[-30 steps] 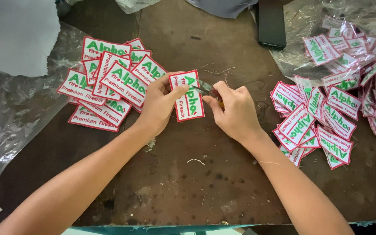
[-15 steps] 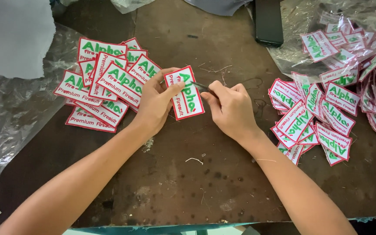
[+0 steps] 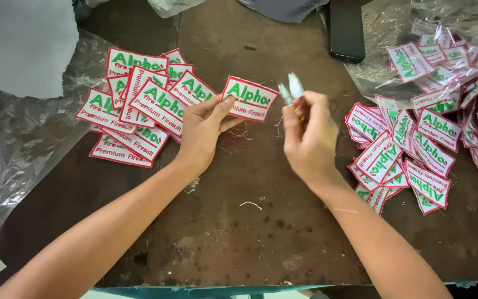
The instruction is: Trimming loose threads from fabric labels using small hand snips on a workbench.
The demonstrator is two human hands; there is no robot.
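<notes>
My left hand (image 3: 203,128) holds one white rectangular patch (image 3: 249,98) with a red border and green lettering, lifted a little above the brown table (image 3: 233,221). My right hand (image 3: 308,138) is closed on a small metal thread snipper (image 3: 292,88), whose blades point up just right of the patch without touching it. A spread pile of the same patches (image 3: 139,108) lies left of my left hand. Another pile of patches (image 3: 402,152) lies right of my right hand.
Clear plastic sheeting (image 3: 12,160) covers the table's left side, with a grey cloth (image 3: 23,41) on it. A plastic bag holding more patches (image 3: 449,61) sits at the back right. A black phone (image 3: 346,30) lies at the back. Loose thread bits (image 3: 250,205) dot the table.
The snipper has come away from the patch's edge and my right hand has lifted to the right. My left hand has turned the patch and shifted it slightly left.
</notes>
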